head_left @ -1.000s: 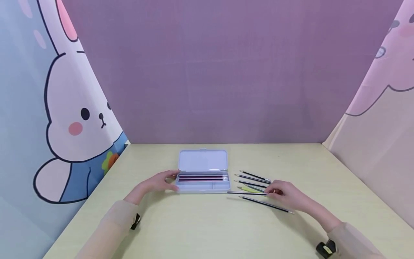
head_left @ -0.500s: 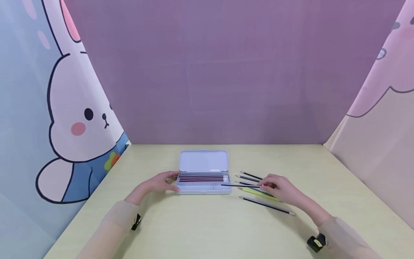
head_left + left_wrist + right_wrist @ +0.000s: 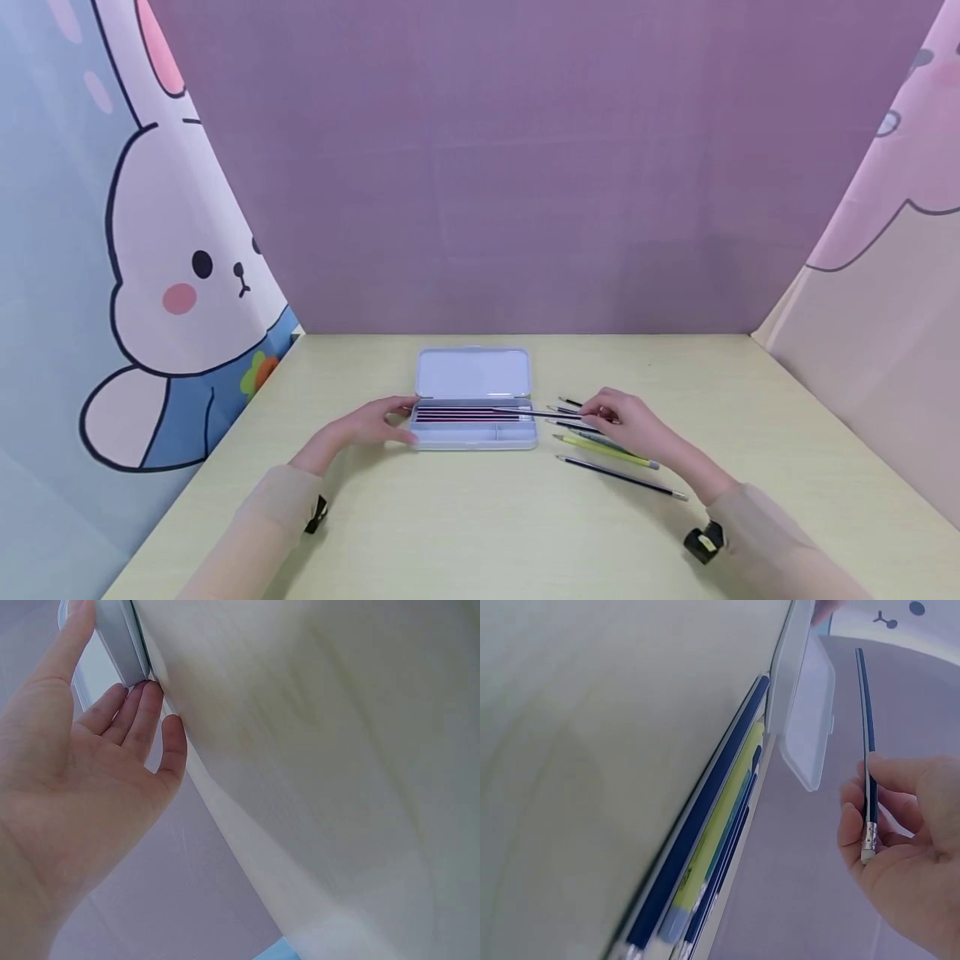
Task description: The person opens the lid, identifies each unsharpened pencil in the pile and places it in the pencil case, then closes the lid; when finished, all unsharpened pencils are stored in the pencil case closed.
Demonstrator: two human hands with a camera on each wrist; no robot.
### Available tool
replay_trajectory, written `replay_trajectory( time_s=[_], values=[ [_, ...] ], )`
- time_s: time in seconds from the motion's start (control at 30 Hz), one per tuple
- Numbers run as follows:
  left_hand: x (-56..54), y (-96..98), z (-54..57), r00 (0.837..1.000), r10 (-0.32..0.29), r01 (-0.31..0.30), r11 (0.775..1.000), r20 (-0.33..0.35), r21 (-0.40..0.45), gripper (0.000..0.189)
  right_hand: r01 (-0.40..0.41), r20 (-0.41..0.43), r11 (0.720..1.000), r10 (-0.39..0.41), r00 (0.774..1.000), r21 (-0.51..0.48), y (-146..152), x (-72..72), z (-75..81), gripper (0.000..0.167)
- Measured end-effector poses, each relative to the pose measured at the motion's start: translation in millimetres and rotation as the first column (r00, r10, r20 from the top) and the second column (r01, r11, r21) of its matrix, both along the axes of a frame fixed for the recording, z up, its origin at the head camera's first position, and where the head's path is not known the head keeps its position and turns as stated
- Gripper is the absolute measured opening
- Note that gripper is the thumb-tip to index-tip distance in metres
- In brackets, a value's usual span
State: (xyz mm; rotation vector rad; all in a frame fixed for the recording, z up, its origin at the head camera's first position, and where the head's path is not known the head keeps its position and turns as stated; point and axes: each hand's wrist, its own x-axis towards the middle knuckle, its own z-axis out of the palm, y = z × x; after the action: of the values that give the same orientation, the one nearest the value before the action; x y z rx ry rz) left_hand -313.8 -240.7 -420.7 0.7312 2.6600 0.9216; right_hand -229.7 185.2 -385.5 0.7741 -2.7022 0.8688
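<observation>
A white pencil case (image 3: pixel 442 435) lies with its lid raised, several dark red striped pencils (image 3: pixel 457 414) in its back compartment. My left hand (image 3: pixel 369 422) holds the case's left end, thumb by the front corner and fingers toward the back. In the left wrist view the fingertips meet the case's edge. My right hand (image 3: pixel 628 419) pinches a dark striped pencil (image 3: pixel 866 712) near its white eraser end. That pencil points left, its tip overlapping the back compartment in the head view. Below the right hand lie a yellow-green pencil (image 3: pixel 603 450) and several dark pencils.
One dark pencil (image 3: pixel 622 478) lies apart at the front of the loose group. The pale table (image 3: pixel 465 525) ends at a purple backdrop (image 3: pixel 480 183), with printed cloth (image 3: pixel 165 333) at the left side. Each wrist wears a black strap device.
My right hand has lifted the dark pencil off the table and carried it left and back, over the case. The yellow-green pencil is now uncovered. The left hand stays in place.
</observation>
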Motion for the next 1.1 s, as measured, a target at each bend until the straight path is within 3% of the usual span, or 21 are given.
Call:
replay_trajectory(
  time_s=[0.73, 1.1],
  values=[
    [-0.4, 1.0, -0.1, 1.000, 0.005, -0.005, 1.000, 0.015, 0.006, 0.079, -0.003, 0.054, 0.999, 0.005, 0.999, -0.044, -49, -24.0, 0.7, 0.012],
    [1.1, 1.5, 0.3, 1.000, 0.000, -0.001, 1.000, 0.020, 0.026, 0.080, -0.035, 0.012, 0.999, 0.035, 0.999, -0.041, -71, -36.6, 0.3, 0.014]
  ],
)
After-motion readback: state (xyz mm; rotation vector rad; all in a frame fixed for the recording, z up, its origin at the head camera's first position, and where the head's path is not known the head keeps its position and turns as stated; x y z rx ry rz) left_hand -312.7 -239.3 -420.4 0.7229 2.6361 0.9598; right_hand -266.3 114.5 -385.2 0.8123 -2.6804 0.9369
